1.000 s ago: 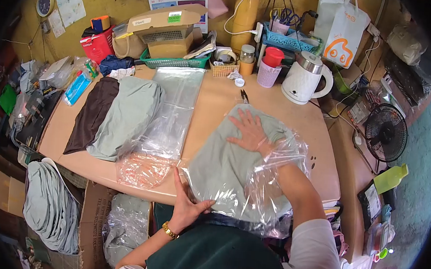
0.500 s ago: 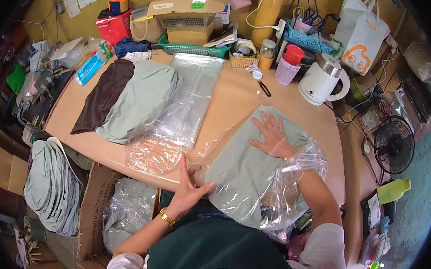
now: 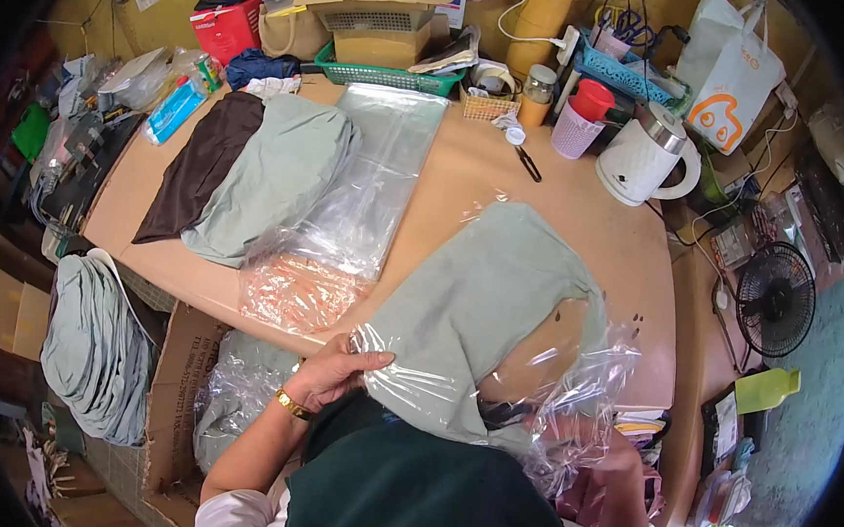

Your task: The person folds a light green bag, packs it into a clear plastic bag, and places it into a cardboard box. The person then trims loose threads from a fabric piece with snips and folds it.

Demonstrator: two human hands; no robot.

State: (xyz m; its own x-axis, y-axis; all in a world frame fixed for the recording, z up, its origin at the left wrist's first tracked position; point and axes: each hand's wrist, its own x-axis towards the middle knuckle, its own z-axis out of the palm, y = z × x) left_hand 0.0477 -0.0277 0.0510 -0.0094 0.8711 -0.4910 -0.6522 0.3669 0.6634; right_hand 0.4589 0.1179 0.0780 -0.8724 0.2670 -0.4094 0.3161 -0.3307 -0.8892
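Across tan tabletop, plastic-bagged sage cloth slants away rightward from my pinching left hand, my right hand's grip unclear

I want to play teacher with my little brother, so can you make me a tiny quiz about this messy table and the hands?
1. True or false: a gold wristband is on the person's left arm.
2. What does the left hand pinch?
A) the handle of a teapot
B) clear plastic with pale green cloth inside
C) a pair of scissors
3. Fill in the blank: the round black thing to the right of the white kettle is a ____.

Key: 1 true; 2 B; 3 fan.
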